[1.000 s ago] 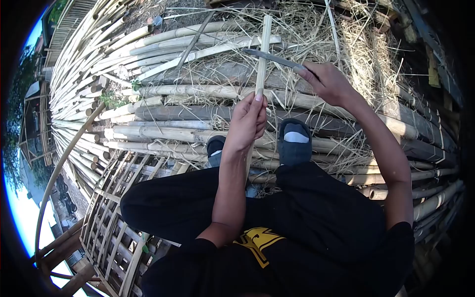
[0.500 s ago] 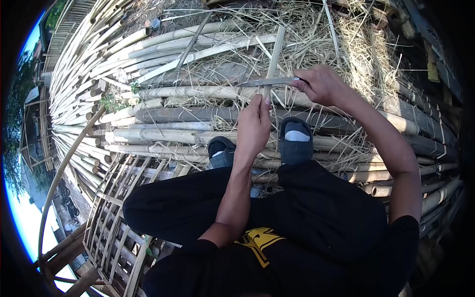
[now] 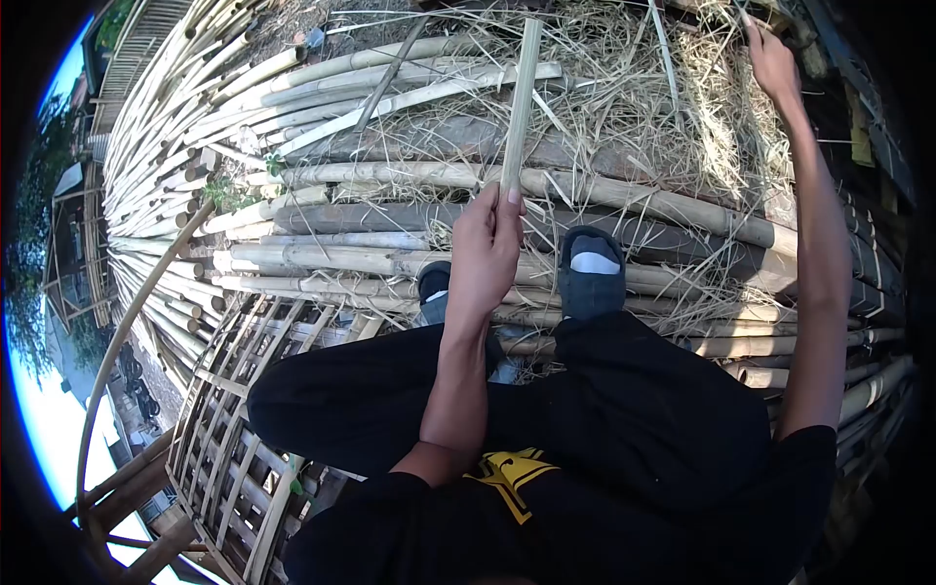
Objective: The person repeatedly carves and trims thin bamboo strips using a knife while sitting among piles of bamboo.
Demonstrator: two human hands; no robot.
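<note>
My left hand is closed around the lower end of a flat bamboo strip, which points up and away from me. The thumb lies along the strip's face. Far out at the upper right, my right hand is closed on the knife, its index finger stretched forward. Only a sliver near the fingertip shows at the top edge; most of the knife is out of sight. This hand is well apart from the strip, above the straw-like shavings.
Bamboo poles lie side by side beneath my sandals. A woven bamboo lattice is at the lower left, near a curved pole. More poles fan out at the left. A split bamboo length lies beyond my left hand.
My right hand has swung from the strip to the far upper right, taking the knife off it. My left hand has shifted slightly left, still gripping the strip, which stands out longer in view.
</note>
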